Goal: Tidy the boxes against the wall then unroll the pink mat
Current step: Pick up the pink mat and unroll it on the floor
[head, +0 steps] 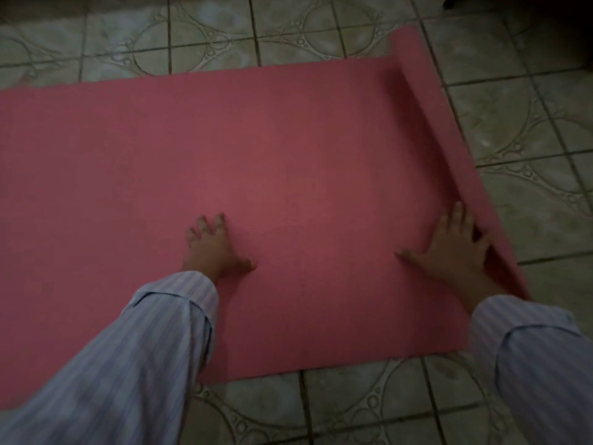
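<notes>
The pink mat (256,155) lies spread flat over the tiled floor and runs off the left edge of the view. At its right end a narrow strip (449,139) stays curled upward. My left hand (215,248) presses flat on the mat near its front edge, fingers spread. My right hand (455,242) lies flat on the mat right beside the curled end, its fingertips touching the curl. Both arms wear pale striped sleeves. No boxes are in view.
Patterned grey floor tiles (529,123) surround the mat at the back, the right and the front. A dark object (577,33) sits in the top right corner. The room is dim.
</notes>
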